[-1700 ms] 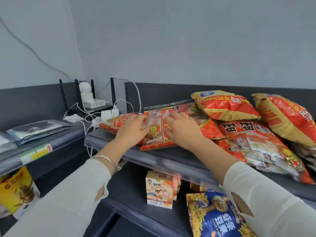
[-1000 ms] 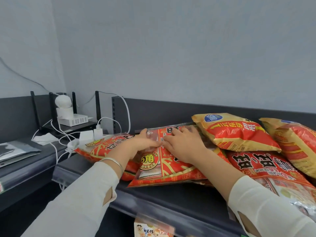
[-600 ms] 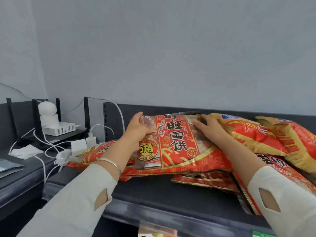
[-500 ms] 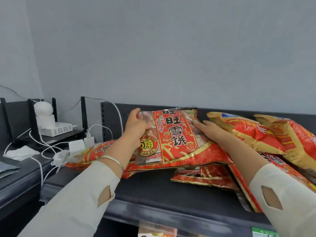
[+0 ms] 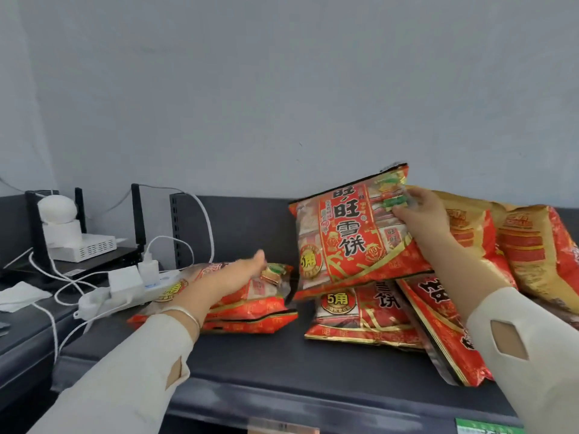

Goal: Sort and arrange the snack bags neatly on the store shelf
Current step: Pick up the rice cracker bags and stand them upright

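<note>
Right hand (image 5: 419, 220) grips the top corner of a red snack bag (image 5: 347, 242), held tilted above a flat bag (image 5: 360, 314) on the dark shelf (image 5: 282, 364). Left hand (image 5: 219, 285), fingers straight and holding nothing, rests on the left pile of bags (image 5: 250, 311). Gold-and-red bags (image 5: 532, 245) lie at far right.

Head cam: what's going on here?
A person is sorting snack bags on a dark shelf. The right hand grips the lifted red snack bag by its upper corner and holds it tilted above the flat red bag. The left hand, fingers straight, reaches onto the small stack of red bags to the left. The gold-and-red bags are piled at the right. A power strip lies at the left end.
</note>
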`<control>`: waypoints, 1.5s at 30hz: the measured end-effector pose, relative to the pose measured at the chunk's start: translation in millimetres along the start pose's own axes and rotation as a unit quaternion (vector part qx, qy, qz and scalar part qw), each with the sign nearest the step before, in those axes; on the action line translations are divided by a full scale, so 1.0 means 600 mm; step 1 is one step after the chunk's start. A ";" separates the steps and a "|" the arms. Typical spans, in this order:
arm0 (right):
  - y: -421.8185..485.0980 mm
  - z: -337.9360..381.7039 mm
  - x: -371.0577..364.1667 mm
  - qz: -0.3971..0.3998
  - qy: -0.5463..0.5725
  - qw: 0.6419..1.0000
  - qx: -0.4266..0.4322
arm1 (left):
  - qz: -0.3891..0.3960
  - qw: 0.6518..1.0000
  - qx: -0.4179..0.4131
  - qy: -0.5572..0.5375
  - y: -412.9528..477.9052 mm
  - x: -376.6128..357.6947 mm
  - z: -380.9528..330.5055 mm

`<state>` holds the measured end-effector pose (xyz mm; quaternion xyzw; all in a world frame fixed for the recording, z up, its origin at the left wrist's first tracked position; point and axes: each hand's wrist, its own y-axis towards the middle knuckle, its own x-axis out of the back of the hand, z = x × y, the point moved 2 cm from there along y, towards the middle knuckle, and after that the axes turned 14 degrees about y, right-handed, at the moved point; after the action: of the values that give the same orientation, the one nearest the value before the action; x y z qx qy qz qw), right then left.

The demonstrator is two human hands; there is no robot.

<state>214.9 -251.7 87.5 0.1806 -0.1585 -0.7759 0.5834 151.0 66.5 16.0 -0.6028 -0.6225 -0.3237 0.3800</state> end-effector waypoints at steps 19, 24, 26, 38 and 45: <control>-0.014 -0.074 -0.114 0.096 0.096 0.977 -0.166 | 0.030 0.947 0.017 0.319 -0.016 0.003 -0.009; -0.027 -0.042 -0.145 -0.004 0.113 0.994 -0.012 | 0.091 0.939 -0.024 0.330 -0.047 0.023 -0.009; -0.036 -0.036 -0.170 0.015 0.148 0.989 -0.020 | 0.116 0.943 -0.038 0.309 -0.062 0.028 -0.010; -0.089 -0.124 -0.254 0.199 0.072 0.965 -0.153 | -0.082 0.995 0.033 0.045 0.007 0.054 0.041; -0.088 -0.140 -0.276 0.252 0.122 0.950 -0.136 | -0.045 0.996 0.050 -0.056 0.071 0.044 0.062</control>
<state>251.5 -80.9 4.7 0.1467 -0.0193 -0.5896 0.7940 190.5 114.7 17.6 -0.5715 -0.6848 -0.2743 0.3595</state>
